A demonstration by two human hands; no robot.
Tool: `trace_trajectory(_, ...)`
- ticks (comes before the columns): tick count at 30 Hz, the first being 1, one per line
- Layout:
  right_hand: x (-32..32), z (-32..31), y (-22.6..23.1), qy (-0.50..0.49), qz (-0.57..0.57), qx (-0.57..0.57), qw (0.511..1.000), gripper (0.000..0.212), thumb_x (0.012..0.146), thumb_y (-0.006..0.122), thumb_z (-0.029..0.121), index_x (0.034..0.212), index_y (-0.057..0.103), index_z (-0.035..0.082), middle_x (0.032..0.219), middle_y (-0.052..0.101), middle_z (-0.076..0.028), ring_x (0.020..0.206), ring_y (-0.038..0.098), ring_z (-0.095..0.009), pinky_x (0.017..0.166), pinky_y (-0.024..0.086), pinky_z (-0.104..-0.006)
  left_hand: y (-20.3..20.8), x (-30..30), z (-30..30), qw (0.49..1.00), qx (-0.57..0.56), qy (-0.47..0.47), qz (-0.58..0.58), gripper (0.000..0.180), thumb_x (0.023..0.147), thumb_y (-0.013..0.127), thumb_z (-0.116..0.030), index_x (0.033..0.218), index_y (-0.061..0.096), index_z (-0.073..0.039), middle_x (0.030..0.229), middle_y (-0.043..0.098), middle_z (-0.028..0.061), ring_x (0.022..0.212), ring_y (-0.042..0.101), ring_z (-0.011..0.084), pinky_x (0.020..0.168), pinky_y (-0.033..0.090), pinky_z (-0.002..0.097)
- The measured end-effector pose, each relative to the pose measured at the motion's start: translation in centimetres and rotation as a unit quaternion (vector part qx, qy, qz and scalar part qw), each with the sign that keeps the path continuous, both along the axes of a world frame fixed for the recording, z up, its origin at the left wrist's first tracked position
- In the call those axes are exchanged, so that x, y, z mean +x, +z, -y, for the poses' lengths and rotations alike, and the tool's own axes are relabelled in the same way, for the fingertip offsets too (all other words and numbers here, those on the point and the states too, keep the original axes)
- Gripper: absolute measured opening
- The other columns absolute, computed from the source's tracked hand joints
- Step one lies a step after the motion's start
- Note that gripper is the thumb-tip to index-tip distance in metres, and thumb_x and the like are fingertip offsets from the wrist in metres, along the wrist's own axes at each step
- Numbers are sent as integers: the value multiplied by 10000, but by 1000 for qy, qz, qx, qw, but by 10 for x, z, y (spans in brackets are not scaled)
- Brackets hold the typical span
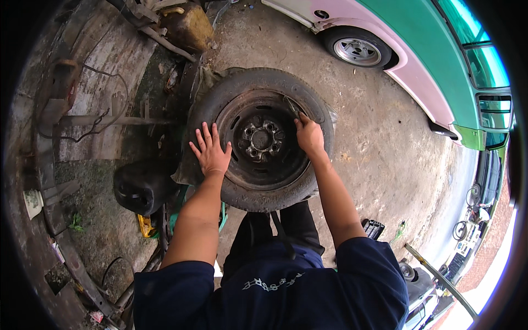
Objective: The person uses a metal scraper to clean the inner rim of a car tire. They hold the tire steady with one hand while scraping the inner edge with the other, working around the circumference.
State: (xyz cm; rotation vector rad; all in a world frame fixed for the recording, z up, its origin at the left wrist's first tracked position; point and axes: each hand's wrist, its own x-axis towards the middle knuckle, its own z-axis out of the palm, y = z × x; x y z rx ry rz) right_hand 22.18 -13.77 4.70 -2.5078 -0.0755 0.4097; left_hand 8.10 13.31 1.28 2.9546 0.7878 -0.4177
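A worn black tyre [204,108] on a dark, rusty steel wheel rim [242,102] lies flat in front of me, its hub side up. My left hand [212,151] rests palm down on the left of the tyre, fingers spread, holding nothing. On the right side of the wheel, my right hand [309,135] is closed round a slim metal hand tool [293,106]. The tool's tip points up and left, at the inner edge of the rim. My fingers cover its handle, and its exact kind is too small to make out.
Under the wheel some grey cloth [187,171] shows at the left. Beyond it are a black plastic container [137,187], metal bars [118,121] and a dirty yellow jerrycan [190,28]. A green and pink vehicle [407,41] stands far right on the concrete floor [379,148].
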Motion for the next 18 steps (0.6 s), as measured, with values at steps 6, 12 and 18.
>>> trace_trajectory(6, -1, -5, -5, -61, -8, -29, 998, 403, 962, 593, 348, 1308, 644, 148, 1042, 683, -275, 1029, 656, -429, 907, 519, -492, 1, 1, -1, 1000, -13, 5, -3, 802, 944, 512, -518, 1607, 165, -230, 1687, 31, 41, 1546, 40, 306, 1207, 52, 595)
trace_trajectory(12, -3, 2, -7, -14, 17, 33, 999, 394, 967, 589, 339, 1299, 650, 137, 1071, 676, -275, 1043, 642, -447, 913, 517, -488, 0, 0, 0, 1000, -11, 4, 17, 801, 947, 505, -512, 1609, 150, -232, 1687, 28, 42, 1546, 40, 303, 1204, 36, 604)
trace_trajectory(18, 3, 10, -6, -112, -54, -23, 992, 424, 959, 600, 334, 1264, 660, 45, 1142, 681, -243, 1121, 647, -382, 970, 498, -431, -1, -1, 0, 1000, -16, 6, 5, 807, 940, 514, -513, 1607, 158, -230, 1687, 36, 37, 1544, 55, 305, 1205, 44, 604)
